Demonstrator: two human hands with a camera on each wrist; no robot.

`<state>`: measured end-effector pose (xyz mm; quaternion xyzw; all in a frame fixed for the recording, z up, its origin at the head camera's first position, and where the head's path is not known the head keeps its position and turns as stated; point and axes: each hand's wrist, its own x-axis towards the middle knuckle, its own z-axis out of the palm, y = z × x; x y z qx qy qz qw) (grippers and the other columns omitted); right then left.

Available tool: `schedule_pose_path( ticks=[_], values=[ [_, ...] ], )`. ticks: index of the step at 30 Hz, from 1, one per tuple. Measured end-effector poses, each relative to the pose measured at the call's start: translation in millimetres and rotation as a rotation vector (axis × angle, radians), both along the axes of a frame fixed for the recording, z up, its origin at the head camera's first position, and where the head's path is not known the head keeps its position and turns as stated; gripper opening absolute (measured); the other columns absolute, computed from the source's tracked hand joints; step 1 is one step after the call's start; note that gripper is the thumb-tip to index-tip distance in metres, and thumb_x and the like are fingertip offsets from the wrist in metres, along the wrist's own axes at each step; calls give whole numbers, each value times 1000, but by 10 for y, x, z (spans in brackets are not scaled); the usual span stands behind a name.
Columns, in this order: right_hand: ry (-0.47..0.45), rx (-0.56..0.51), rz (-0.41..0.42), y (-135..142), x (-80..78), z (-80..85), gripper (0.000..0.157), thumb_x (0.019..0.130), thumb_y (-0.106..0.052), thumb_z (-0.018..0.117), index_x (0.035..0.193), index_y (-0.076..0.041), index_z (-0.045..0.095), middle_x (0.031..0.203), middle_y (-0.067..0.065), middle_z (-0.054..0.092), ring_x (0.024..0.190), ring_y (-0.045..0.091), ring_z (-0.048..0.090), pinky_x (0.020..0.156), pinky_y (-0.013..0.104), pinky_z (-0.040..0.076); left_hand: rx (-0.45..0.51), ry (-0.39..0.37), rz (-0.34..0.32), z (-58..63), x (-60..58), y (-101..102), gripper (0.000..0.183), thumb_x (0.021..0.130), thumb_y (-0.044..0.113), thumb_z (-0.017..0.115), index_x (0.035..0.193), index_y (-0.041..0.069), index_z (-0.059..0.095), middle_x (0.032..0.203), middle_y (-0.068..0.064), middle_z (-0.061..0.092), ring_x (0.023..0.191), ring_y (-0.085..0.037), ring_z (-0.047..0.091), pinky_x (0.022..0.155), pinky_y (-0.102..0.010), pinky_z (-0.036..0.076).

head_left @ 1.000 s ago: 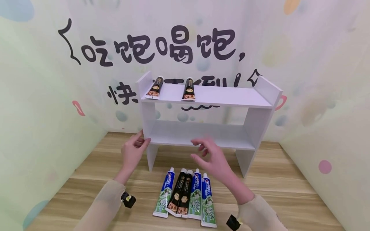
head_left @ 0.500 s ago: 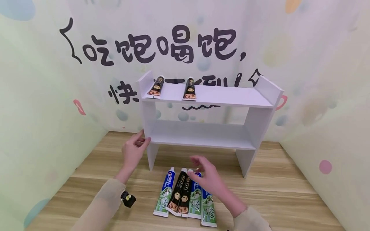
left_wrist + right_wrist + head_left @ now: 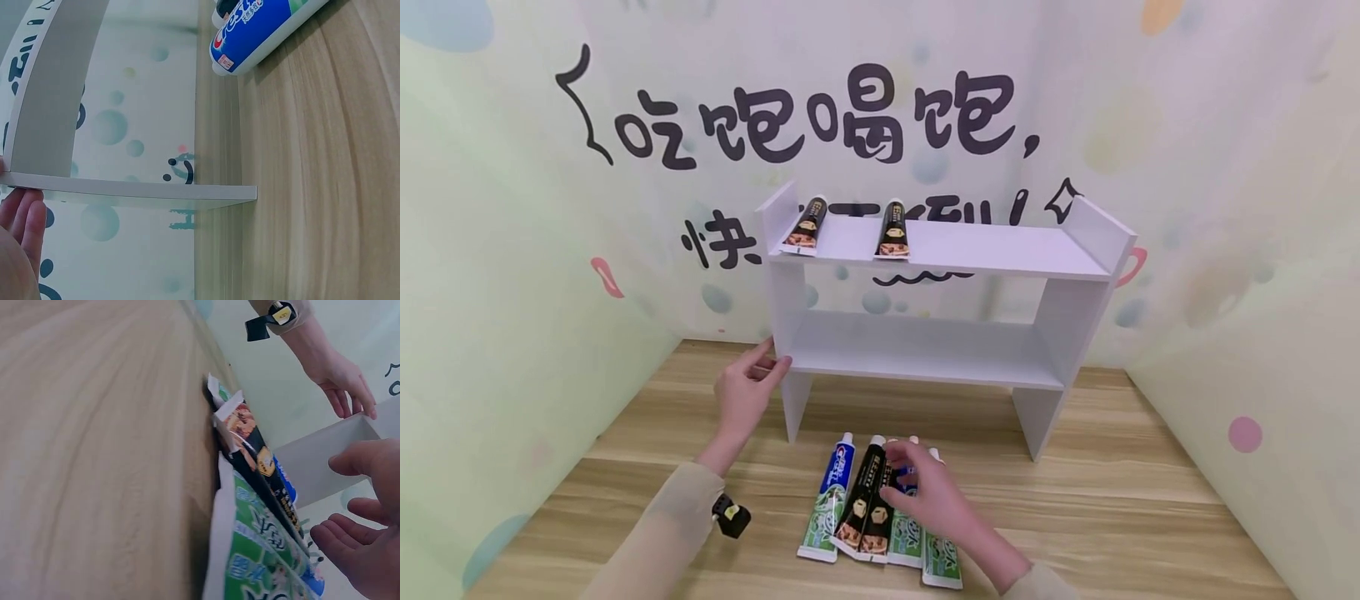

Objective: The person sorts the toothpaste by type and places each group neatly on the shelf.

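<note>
My left hand (image 3: 747, 396) holds the left side panel of a white two-tier shelf (image 3: 925, 346), thumb at its front edge and fingers along the outside. My right hand (image 3: 936, 492), fingers bent and spread, hovers over a row of toothpaste tubes lying on the table. Two black toothpaste tubes (image 3: 859, 496) lie side by side in the middle of the row. A blue-and-green toothpaste tube (image 3: 827, 508) flanks them on the left; two more lie to the right, partly hidden under my right hand. In the right wrist view, nothing sits between the right fingers (image 3: 353, 534) and thumb.
On the shelf's top board lie two more black toothpaste tubes, one at the left end (image 3: 807, 227) and another left of centre (image 3: 892, 231). Printed cloth walls (image 3: 1225, 250) enclose the wood-grain table (image 3: 1120, 517) at the back and sides.
My right hand has come down from in front of the shelf's lower board to the tubes on the table. The left hand has stayed on the side panel.
</note>
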<state>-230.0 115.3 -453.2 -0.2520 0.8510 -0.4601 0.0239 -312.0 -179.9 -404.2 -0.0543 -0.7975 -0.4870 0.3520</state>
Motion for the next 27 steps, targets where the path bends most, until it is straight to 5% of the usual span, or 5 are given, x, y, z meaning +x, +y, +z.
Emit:
schedule_pose_path(
  ticks=[14,20,27],
  values=[
    [-49,16,-19,38,-11,-83,68,83,-18,79,138,5,45,120,18,60,110,30,62,91,35,58,1,-15,8,42,16,1,41,86,18,78,123,6,69,86,-19,75,62,13,56,57,-5,47],
    [-17,152,-83,46,4,-92,79,78,-27,84,139,3,45,123,16,60,106,25,62,87,35,58,-5,-30,-7,67,20,18,42,86,20,77,125,7,68,88,-20,74,63,12,57,58,-6,48],
    [15,354,-137,-42,84,-122,85,76,-39,84,143,-1,46,144,28,48,113,31,64,89,44,58,9,-41,2,45,34,16,42,86,19,78,125,7,68,88,-20,74,61,18,52,57,-4,46]
  ],
)
